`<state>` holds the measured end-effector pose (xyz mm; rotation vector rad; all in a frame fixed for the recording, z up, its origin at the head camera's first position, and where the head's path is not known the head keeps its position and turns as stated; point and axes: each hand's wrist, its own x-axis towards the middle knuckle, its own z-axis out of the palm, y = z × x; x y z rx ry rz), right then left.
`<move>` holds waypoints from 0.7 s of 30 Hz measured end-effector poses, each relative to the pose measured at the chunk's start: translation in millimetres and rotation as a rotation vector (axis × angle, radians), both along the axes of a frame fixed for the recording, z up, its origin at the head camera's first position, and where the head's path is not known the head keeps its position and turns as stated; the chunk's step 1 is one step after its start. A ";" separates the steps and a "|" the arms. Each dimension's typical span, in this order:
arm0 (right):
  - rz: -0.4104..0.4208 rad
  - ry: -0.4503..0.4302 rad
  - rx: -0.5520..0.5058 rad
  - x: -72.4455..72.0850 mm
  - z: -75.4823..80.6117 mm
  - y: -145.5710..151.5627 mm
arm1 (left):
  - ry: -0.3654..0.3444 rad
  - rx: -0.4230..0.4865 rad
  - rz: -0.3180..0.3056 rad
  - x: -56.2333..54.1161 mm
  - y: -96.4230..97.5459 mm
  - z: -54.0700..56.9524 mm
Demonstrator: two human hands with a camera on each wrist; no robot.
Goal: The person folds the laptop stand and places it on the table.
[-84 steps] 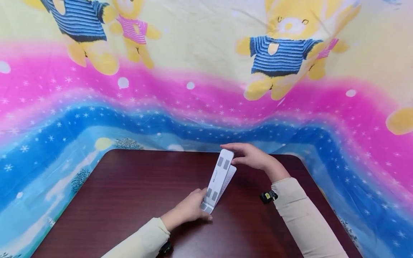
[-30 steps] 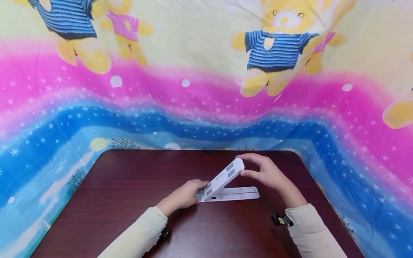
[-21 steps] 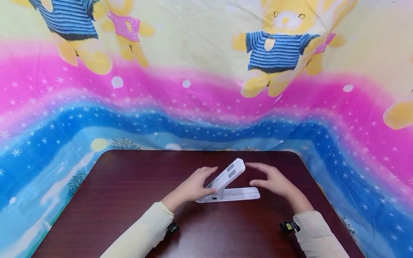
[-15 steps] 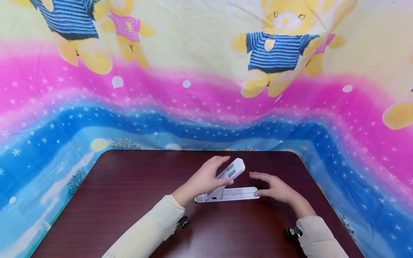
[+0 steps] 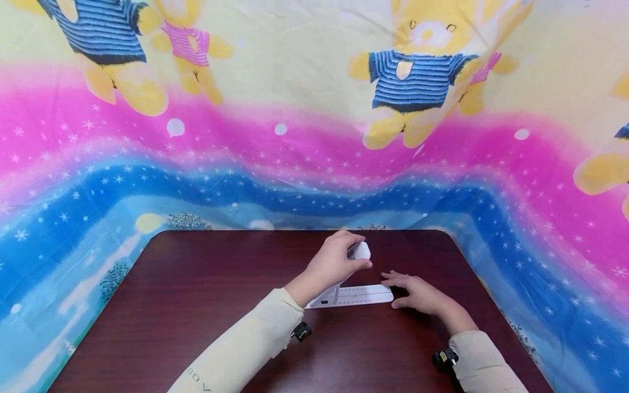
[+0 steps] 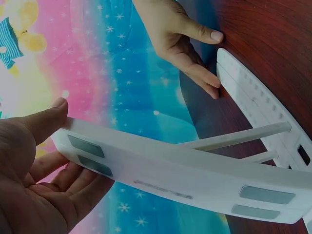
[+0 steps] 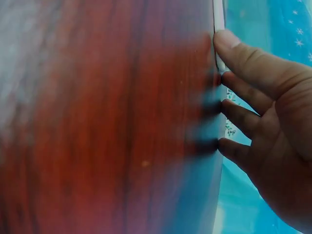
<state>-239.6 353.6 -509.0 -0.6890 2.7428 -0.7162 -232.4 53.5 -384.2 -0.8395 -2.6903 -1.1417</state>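
Observation:
A white folding laptop stand (image 5: 366, 295) with grey rubber pads stands partly unfolded on the table. Its lower arm lies flat, while the upper arm (image 6: 161, 165) slants up from the hinge end, with thin struts (image 6: 239, 135) between them. My left hand (image 5: 334, 259) grips the raised end, thumb on one edge and fingers along the other. It covers much of the upper arm in the head view. My right hand (image 5: 421, 295) is at the flat arm's right end, thumb and fingertips spread to either side of that end, fingers nearly straight and low over the tabletop.
The dark red-brown wooden table (image 5: 196, 305) has rounded far corners. Behind it hangs a printed curtain (image 5: 295, 180) with bears and snowflakes. Both wrists carry small black cameras, and the sleeves are cream.
My left hand has left the hinge end and moved up to the raised end. My right hand has let go of the raised end and come down to the flat arm. The stand has opened wider.

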 end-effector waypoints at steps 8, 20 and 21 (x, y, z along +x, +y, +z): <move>-0.005 0.085 0.051 1.4 0.9 -8.2 | -0.003 -0.016 -0.042 -0.5 -1.1 0.2; 0.045 0.054 0.053 21.1 7.7 -18.3 | 0.099 -0.164 -0.247 -25.4 -11.2 3.6; 0.056 0.056 0.052 21.4 8.4 -18.9 | 0.105 -0.173 -0.257 -26.6 -11.5 4.5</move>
